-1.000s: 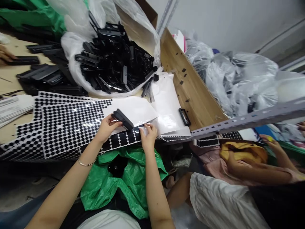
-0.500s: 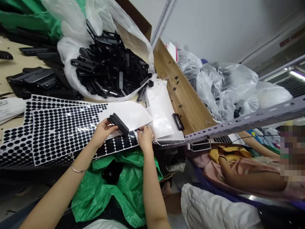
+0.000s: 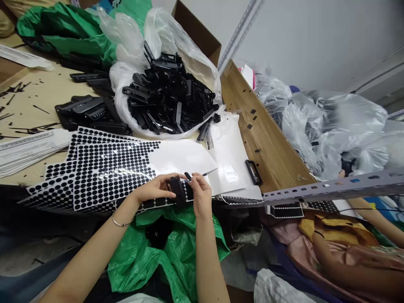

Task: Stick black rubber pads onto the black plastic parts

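My left hand (image 3: 158,187) grips a black plastic part (image 3: 177,192), tilted over the front edge of the table. Close beside it, my right hand (image 3: 201,191) pinches a small black sticker pad (image 3: 188,176) between thumb and fingertips. Under both hands lies a sheet with larger black pads, mostly covered. To the left, a white sheet of round black stickers (image 3: 110,172) overlaps other such sheets; part of its backing (image 3: 186,155) is bare. Whether the pad touches the part I cannot tell.
An open plastic bag heaped with black plastic parts (image 3: 170,97) stands behind the sheets. A wooden board (image 3: 268,130) and a perforated metal rail (image 3: 341,187) bound the right side. A green bag (image 3: 148,252) hangs below the edge. Another person's arm (image 3: 375,219) is at right.
My right hand has lifted from the sheet with a black pad and come up to the plastic part. My left hand has turned the part more upright. The view has shifted left.
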`<act>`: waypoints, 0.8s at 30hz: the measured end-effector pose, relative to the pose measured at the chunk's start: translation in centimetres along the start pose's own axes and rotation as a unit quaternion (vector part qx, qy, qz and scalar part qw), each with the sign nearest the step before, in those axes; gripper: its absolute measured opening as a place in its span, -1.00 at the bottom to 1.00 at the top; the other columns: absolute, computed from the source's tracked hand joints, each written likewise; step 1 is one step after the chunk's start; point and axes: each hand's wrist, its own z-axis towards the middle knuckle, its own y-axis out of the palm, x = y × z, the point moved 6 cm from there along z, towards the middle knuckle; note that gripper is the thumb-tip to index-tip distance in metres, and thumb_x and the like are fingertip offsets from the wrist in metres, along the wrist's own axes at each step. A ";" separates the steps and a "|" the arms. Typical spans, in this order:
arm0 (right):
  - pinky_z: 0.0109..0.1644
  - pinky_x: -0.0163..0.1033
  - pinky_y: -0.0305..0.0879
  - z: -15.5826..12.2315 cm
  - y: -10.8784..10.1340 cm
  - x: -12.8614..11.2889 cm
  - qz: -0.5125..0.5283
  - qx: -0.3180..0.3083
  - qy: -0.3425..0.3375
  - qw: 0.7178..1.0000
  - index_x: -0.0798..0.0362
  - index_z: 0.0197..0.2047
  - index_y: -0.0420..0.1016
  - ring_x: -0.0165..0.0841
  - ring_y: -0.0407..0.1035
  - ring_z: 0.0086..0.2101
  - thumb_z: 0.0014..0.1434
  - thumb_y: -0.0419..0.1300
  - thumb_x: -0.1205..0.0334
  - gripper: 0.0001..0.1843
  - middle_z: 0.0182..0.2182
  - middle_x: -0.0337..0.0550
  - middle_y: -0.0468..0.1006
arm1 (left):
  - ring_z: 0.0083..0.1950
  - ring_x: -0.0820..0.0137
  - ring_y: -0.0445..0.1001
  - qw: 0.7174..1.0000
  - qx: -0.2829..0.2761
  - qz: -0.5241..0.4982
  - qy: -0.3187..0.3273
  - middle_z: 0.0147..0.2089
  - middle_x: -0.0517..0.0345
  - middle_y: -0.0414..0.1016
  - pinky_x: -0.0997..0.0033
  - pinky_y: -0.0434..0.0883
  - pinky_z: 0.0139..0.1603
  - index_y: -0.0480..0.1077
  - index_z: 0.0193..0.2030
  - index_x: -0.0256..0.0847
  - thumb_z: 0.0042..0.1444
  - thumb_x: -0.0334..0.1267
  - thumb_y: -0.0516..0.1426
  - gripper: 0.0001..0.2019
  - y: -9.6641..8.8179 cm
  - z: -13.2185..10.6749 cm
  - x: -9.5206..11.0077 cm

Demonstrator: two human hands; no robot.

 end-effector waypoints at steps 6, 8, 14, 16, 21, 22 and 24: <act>-0.04 -0.16 0.30 0.3 -0.2 -0.2 -0.151 0.040 -0.087 0.984 0.01 -0.35 0.47 -0.28 0.35 -0.13 0.07 0.28 -0.01 -0.74 -0.20 -0.16 0.39 | -0.18 0.32 0.52 0.999 -0.008 0.032 -0.040 -0.02 -0.01 0.54 0.30 0.52 -0.16 0.42 0.12 -0.20 -0.08 -0.18 0.37 -0.43 -0.4 0.2 -1.2; -0.01 -0.15 0.28 -0.2 -0.5 -1.2 -0.228 0.065 -0.134 0.962 -0.02 -0.25 0.50 -0.28 0.33 -0.11 0.09 0.27 0.01 -0.76 -0.14 -0.14 0.39 | -0.19 0.33 0.52 0.998 -0.021 0.051 -0.039 0.03 -0.02 0.52 0.31 0.52 -0.16 0.43 0.12 -0.19 -0.07 -0.17 0.36 -0.43 -0.2 0.2 -0.9; 0.14 -0.02 0.18 -0.5 -0.5 -2.5 -0.294 -0.006 -0.158 0.943 -0.09 -0.25 0.54 -0.22 0.30 -0.04 0.15 0.23 0.06 -0.84 -0.11 -0.12 0.40 | -0.28 0.40 0.49 0.996 -0.016 0.067 -0.048 -0.03 0.04 0.52 0.30 0.53 -0.20 0.45 0.09 -0.20 -0.10 -0.14 0.37 -0.44 -0.2 0.1 -0.9; 0.19 0.03 0.11 -0.4 -0.7 -2.8 -0.304 -0.032 -0.153 0.940 -0.07 -0.39 0.54 -0.18 0.27 0.00 0.12 0.25 0.07 -0.85 -0.13 -0.12 0.42 | -0.30 0.41 0.49 0.996 -0.021 0.071 -0.051 -0.06 0.04 0.53 0.31 0.54 -0.20 0.46 0.06 -0.21 -0.10 -0.15 0.38 -0.46 -0.1 0.0 -1.0; 0.17 -0.02 0.13 -0.2 -1.4 -2.5 -0.164 -0.012 -0.094 0.982 -0.02 -0.42 0.51 -0.21 0.28 -0.02 0.08 0.28 0.03 -0.79 -0.13 -0.13 0.41 | -0.19 0.33 0.55 0.998 -0.015 0.040 -0.047 0.06 -0.09 0.53 0.35 0.54 -0.21 0.45 0.06 -0.23 -0.04 -0.16 0.35 -0.50 -0.1 0.2 -0.7; 0.13 -0.05 0.17 -0.2 -1.5 -2.1 -0.113 0.003 -0.074 0.991 0.00 -0.40 0.50 -0.22 0.29 -0.04 0.08 0.27 -0.01 -0.76 -0.14 -0.13 0.40 | -0.18 0.32 0.55 0.999 -0.002 0.028 -0.046 0.10 -0.12 0.51 0.36 0.54 -0.22 0.44 0.07 -0.24 -0.04 -0.17 0.35 -0.49 -0.2 0.3 -0.6; 0.04 -0.11 0.23 -0.4 -1.1 -1.3 -0.042 0.016 -0.040 0.998 0.01 -0.38 0.49 -0.25 0.30 -0.07 0.07 0.28 -0.03 -0.73 -0.13 -0.12 0.39 | -0.19 0.31 0.57 0.999 0.024 0.004 -0.047 0.12 -0.14 0.50 0.36 0.55 -0.24 0.43 0.05 -0.25 -0.06 -0.19 0.37 -0.49 -0.4 0.4 -0.6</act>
